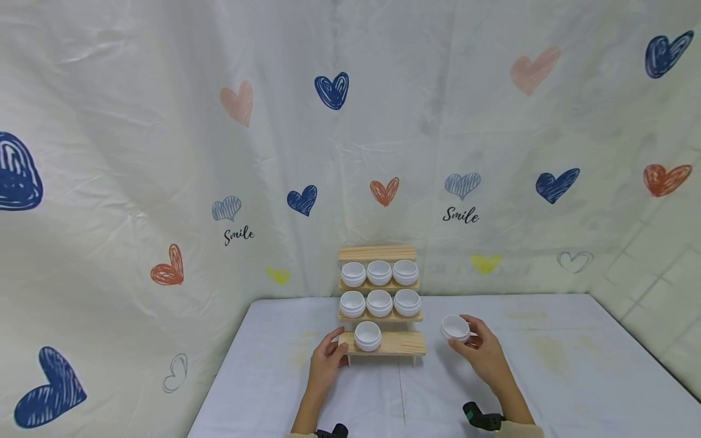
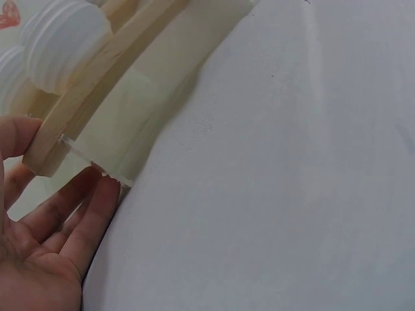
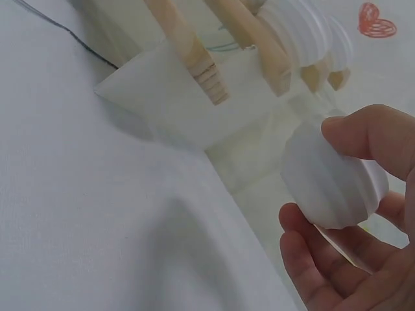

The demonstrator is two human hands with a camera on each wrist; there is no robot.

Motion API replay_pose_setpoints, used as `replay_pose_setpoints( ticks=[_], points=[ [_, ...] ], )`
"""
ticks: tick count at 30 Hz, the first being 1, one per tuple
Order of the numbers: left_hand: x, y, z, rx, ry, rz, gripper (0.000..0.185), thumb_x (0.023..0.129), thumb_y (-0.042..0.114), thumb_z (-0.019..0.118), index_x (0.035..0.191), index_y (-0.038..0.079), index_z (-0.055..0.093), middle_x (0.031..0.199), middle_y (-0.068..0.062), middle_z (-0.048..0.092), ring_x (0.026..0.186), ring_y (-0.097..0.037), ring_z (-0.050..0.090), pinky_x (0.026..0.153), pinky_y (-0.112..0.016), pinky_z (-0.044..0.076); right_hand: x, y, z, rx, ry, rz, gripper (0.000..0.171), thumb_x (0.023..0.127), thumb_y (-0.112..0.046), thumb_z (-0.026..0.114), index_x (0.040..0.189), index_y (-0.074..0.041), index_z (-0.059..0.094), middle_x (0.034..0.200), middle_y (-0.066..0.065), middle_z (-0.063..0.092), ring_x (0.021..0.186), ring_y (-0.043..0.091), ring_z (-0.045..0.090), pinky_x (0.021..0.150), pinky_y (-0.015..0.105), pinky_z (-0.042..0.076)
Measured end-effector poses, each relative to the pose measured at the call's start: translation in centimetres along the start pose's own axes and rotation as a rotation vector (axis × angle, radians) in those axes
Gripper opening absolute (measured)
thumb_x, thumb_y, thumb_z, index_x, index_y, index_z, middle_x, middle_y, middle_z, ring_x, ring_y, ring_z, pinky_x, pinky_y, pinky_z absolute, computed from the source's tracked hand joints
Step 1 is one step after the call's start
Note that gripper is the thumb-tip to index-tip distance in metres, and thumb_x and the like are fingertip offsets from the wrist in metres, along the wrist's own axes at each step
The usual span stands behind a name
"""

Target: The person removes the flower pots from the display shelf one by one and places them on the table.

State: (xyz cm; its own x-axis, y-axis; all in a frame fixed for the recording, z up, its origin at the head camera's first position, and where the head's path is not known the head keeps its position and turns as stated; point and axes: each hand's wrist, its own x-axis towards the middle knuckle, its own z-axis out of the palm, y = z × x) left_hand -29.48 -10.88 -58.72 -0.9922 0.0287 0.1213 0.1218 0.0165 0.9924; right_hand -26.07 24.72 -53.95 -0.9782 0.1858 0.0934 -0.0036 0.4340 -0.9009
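On the white table stands a tiered display rack (image 1: 391, 345) with wooden steps and clear side panels. Three small white ribbed bowls (image 1: 379, 303) line one middle step, and three more white bowls (image 1: 379, 273) line the step above it. A single white bowl (image 1: 367, 336) sits toward the left of the lowest step. My left hand (image 1: 327, 359) holds that step's left end, thumb against the wood and fingers by the clear support (image 2: 97, 165). To the right of the rack, my right hand (image 1: 483, 353) grips another white bowl (image 3: 334, 175) above the table, thumb on one side and fingers on the other.
The white-covered table (image 1: 547, 371) extends left and right of the rack. Behind it hangs a pale cloth (image 1: 383, 134) printed with hearts and the word Smile. The rack's top wooden plank (image 1: 378, 253) is close to this cloth.
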Motion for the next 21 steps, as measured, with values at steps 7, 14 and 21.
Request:
replay_pose_setpoints(
  ticks=[7,14,21],
  points=[
    [0.2,-0.4,-0.1,-0.004,0.008,-0.011,0.047,0.1,0.011,0.063,0.145,0.004,0.055,0.116,-0.024,0.072,0.093,-0.025,0.073,0.078,-0.031,0.062,0.1,0.4,-0.1,-0.009,0.02,0.015,0.074,0.09,-0.028,0.08,0.152,-0.013,0.042,0.142,0.02,0.055,0.1,0.009,0.059,0.075,0.021,0.053],
    [0.2,-0.3,-0.2,-0.009,0.011,-0.001,0.047,0.1,0.011,0.064,0.145,0.004,0.055,0.116,-0.024,0.072,0.093,-0.026,0.073,0.077,-0.03,0.062,0.0,0.5,0.2,-0.004,0.024,0.038,0.077,0.089,-0.034,0.08,0.152,-0.012,0.041,0.143,0.021,0.054,0.1,0.01,0.059,0.075,0.022,0.052],
    [0.2,-0.4,-0.1,-0.027,-0.002,0.002,0.047,0.1,0.012,0.064,0.145,0.002,0.055,0.117,-0.024,0.072,0.089,-0.016,0.072,0.079,-0.033,0.063,0.2,1.3,0.7,0.008,0.085,0.032,0.075,0.091,-0.034,0.079,0.151,-0.01,0.042,0.14,0.023,0.056,0.09,-0.004,0.058,0.073,0.019,0.051]
  ],
)
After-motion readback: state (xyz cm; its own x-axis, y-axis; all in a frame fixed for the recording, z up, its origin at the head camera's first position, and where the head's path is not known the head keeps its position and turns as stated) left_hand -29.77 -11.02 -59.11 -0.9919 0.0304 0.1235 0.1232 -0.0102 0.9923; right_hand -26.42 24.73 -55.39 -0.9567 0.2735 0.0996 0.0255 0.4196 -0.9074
